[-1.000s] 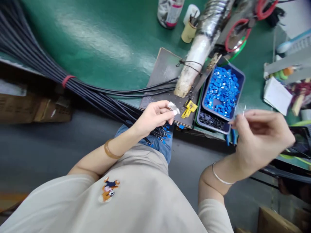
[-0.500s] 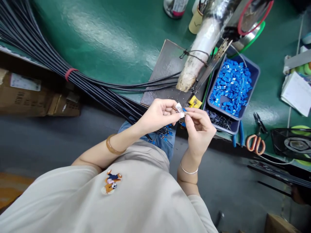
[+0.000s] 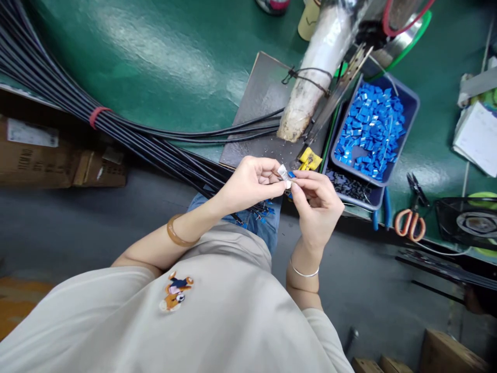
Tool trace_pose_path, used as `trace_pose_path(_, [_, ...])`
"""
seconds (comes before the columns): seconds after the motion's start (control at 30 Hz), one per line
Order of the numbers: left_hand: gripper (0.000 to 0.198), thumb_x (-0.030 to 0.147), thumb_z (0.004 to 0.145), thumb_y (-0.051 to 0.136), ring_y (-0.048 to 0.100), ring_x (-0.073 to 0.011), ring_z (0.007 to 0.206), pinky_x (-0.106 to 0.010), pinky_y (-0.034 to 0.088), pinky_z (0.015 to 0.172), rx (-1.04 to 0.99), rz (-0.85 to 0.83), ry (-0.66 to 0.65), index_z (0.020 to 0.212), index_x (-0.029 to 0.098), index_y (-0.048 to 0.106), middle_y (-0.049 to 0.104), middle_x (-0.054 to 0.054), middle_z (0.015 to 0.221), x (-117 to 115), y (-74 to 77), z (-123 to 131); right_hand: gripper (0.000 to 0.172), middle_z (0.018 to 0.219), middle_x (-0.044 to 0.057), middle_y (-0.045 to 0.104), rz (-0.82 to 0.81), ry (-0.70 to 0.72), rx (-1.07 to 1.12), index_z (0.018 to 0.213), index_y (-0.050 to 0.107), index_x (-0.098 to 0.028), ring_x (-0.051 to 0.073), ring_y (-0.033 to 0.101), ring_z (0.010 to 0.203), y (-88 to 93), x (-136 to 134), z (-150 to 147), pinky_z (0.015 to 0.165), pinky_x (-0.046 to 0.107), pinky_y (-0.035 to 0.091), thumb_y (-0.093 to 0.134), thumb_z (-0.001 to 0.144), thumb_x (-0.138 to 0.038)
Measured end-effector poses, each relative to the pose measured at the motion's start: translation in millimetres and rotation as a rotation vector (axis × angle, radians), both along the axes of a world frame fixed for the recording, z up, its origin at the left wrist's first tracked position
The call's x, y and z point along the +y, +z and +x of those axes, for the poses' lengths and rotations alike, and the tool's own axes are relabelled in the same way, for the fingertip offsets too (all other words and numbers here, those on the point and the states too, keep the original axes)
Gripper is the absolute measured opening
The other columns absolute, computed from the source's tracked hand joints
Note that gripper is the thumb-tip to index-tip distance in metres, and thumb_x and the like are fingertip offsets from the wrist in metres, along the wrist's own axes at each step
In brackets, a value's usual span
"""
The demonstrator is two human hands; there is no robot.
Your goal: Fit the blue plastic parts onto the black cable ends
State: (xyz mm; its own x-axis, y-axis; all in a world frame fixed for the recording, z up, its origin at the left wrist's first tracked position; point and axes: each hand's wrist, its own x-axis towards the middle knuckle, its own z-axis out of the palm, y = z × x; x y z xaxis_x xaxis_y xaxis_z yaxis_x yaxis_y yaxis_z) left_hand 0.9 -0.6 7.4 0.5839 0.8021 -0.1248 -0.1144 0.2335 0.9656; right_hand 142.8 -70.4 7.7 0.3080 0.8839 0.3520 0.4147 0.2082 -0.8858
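Observation:
My left hand [image 3: 248, 182] is closed, its taped fingertips pinching the end of a black cable at the bench edge. My right hand [image 3: 316, 204] meets it fingertip to fingertip, pinching a small blue component [image 3: 291, 175] against the cable end. Several more black cable ends with blue parts [image 3: 261, 211] lie across my lap below the hands. A thick bundle of black cables [image 3: 128, 135], tied with a red band [image 3: 96, 114], runs in from the upper left.
A dark blue tray [image 3: 409, 106] full of small blue components [image 3: 368, 132] sits right of the hands, above a tray of black parts [image 3: 349, 187]. A wrapped soldering tool [image 3: 310, 77] rests on a dark board [image 3: 260, 109]. Orange-handled scissors [image 3: 409, 225], blue-handled pliers [image 3: 382, 210] and cardboard boxes [image 3: 50, 155] are nearby.
My right hand came from beside the blue tray over to my left hand, and both now pinch together at the cable end. The view shifted slightly.

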Motion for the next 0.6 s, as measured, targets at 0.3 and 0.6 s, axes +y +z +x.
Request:
trace_pose_path(0.3, [0.009,0.019,0.081,0.064,0.053,-0.0047,0.053,-0.015,0.042,0.052,-0.002,0.085,0.026,0.078,0.012,0.059,0.057,0.002,0.061,-4,-3.0,0,0.01,0.102,0.003,0.069,0.044,-0.058,-0.045,0.084,0.069,-0.021,0.016,0.069,0.094,-8.2,1,-5,0.081,0.032,0.061,0.068,0.08,-0.011])
trace_pose_path(0.6, [0.01,0.014,0.077,0.064,0.037,-0.0006,0.047,-0.014,0.027,0.046,-0.112,-0.051,0.028,0.073,0.013,0.054,0.046,0.007,0.054,3,-5.7,2,0.018,0.097,0.002,0.072,0.227,-0.248,-0.313,0.093,0.071,-0.024,0.018,0.07,0.091,-6.2,-3,-2,0.081,0.038,0.061,0.068,0.081,-0.01])
